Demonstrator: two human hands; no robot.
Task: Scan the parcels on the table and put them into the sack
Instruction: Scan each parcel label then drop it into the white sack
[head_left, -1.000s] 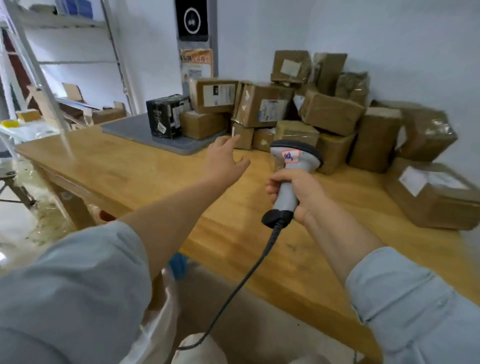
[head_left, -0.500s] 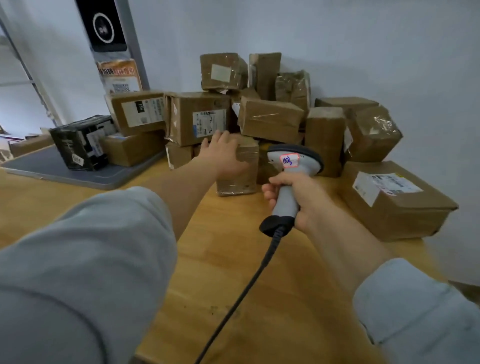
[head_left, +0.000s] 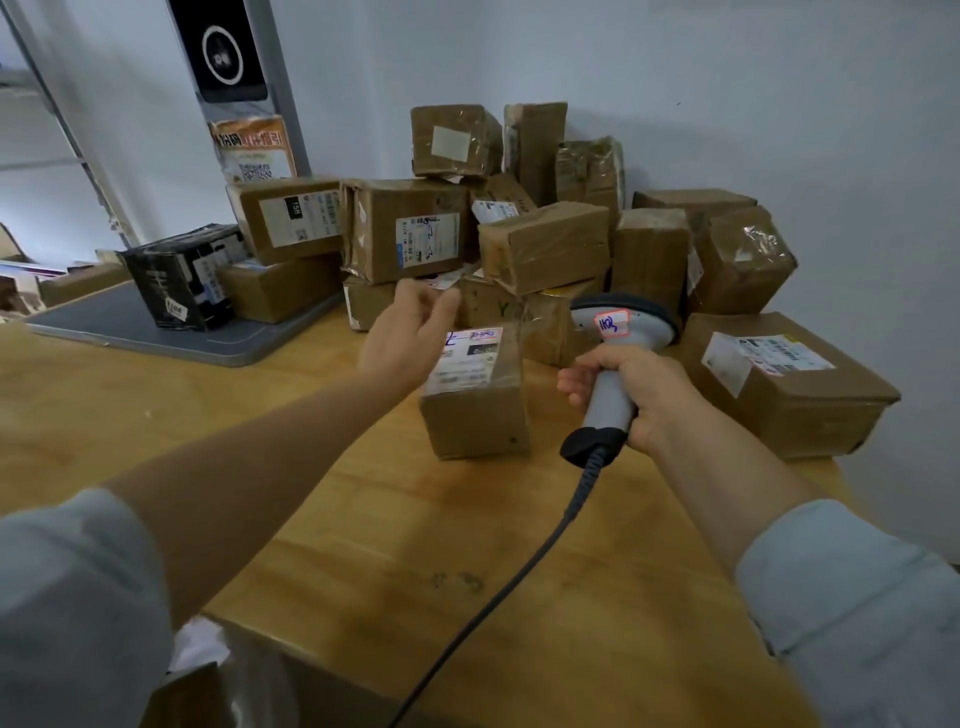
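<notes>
A small brown parcel (head_left: 475, 410) with a white label on top stands alone on the wooden table (head_left: 363, 519), in front of a heap of brown parcels (head_left: 545, 244) stacked against the wall. My left hand (head_left: 405, 338) hovers just left of the small parcel, fingers relaxed and apart, holding nothing. My right hand (head_left: 628, 395) grips the handle of a grey barcode scanner (head_left: 618, 332), whose head sits right of the small parcel and points toward the heap. The scanner's black cable (head_left: 519, 577) trails down over the table's front edge. The white sack (head_left: 208, 654) shows below the table edge at lower left.
A grey mat (head_left: 156, 332) at the back left carries a black box (head_left: 182, 280) and two brown boxes. A large flat parcel (head_left: 789, 384) lies at the right edge. A metal post with a dark panel (head_left: 223, 57) stands behind.
The small parcel has been pulled out of the heap toward me and now shows its label on top. My left hand has let go of it and drawn back. The scanner hand barely moved.
</notes>
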